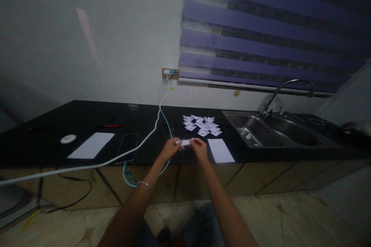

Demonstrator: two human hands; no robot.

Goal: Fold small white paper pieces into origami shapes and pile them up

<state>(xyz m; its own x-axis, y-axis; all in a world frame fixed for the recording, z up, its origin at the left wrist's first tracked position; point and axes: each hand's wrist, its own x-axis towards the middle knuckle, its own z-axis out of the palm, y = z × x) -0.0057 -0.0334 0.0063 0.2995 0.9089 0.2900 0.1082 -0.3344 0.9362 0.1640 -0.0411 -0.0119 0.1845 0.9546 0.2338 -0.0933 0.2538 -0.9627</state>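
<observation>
Both my hands meet over the front edge of the black countertop [72, 117]. My left hand [168, 149] and my right hand [199, 148] pinch the two ends of a small folded white paper piece [185, 142] between them, fingers closed on it. Just behind them lies a cluster of several small folded white paper pieces [202, 125]. A flat white paper sheet [220, 150] lies right beside my right hand. A bracelet sits on my left wrist.
A steel sink [275, 131] with a curved tap [292, 85] is set in the counter at right. Left of my hands lie a dark phone [128, 147], another white sheet [91, 145], a round white object [68, 138] and a red pen [113, 126]. White and teal cables [158, 119] hang from a wall socket [170, 73].
</observation>
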